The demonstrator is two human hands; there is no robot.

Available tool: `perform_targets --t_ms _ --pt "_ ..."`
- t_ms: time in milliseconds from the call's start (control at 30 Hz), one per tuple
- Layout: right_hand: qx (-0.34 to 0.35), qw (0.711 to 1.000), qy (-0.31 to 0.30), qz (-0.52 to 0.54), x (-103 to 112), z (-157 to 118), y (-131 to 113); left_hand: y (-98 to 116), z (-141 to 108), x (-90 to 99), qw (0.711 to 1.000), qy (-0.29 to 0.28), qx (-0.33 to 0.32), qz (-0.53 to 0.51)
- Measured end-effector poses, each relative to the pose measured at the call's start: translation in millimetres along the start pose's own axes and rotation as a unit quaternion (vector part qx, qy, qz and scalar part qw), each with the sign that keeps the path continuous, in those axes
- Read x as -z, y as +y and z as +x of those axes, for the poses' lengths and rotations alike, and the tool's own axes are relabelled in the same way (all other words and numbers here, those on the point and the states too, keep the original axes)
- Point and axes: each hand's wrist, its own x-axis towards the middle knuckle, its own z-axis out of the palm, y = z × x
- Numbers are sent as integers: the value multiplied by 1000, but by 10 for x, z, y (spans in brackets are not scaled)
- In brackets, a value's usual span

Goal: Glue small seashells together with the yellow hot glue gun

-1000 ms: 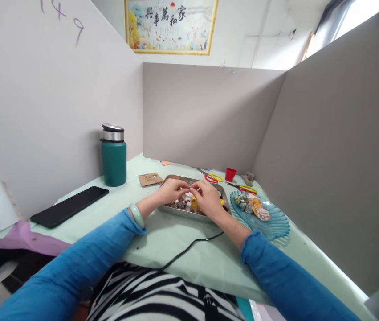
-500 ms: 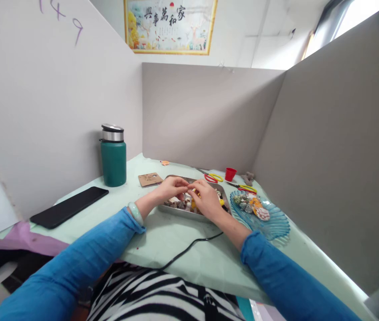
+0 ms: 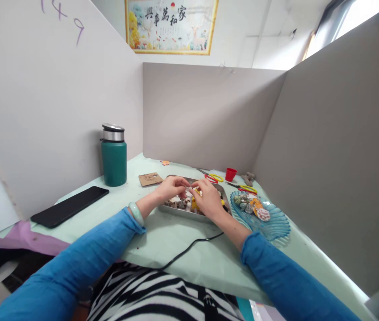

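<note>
Both hands meet over a metal tray (image 3: 179,213) of small mixed pieces, some white, brown and yellow. My left hand (image 3: 172,187), with a pale green bangle at the wrist, has its fingers bent into a pinch above the tray's left half. Opposite it, my right hand (image 3: 208,197) pinches too, its fingertips close to those of the left. Whatever lies between the fingertips is too small to make out. Right of the tray, a blue scalloped glass plate (image 3: 278,223) holds several round decorated pieces, orange, patterned and grey-green.
A green bottle (image 3: 114,162) and a black phone (image 3: 72,206) are at the left. A brown card (image 3: 150,179) lies behind the tray. Two pairs of scissors, red-and-yellow handled, and a red cup (image 3: 231,174) stand farther back. A black cable (image 3: 189,246) crosses the front; partitions enclose the table.
The fingertips of my two hands have shifted slightly and stand a little farther apart. Both hands stay over the tray, and the other things keep their places.
</note>
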Motion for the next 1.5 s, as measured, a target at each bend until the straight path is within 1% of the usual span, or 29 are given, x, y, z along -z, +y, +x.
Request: perform_targets --t_ms 100,233,467,700,833,1033,1200,1333,1500 --pt "-27 999 -36 -2 -27 -11 31 38 -21 -31 998 17 -17 63" --pt "-29 999 -37 -11 -36 -18 34 62 -38 -58 993 17 -47 103" --pt "-20 999 -36 -2 -21 -11 2 72 -50 -63 989 19 -53 135" --pt "-24 999 -27 -4 3 -16 -28 20 -21 -48 992 -5 -54 110" --pt "-19 1000 -20 11 9 -17 -31 12 -12 -44 996 -1 -39 81" --pt "15 999 -28 27 10 -14 -23 60 -14 -65 999 2 -23 44" --pt "5 999 -34 25 17 -13 -26 66 -10 -75 1000 1 -9 16" --pt "1 999 -33 18 13 -16 -23 62 -4 -80 1000 14 0 10" --pt "5 999 -41 21 -2 -17 -12 85 -15 -91 999 19 2 31"
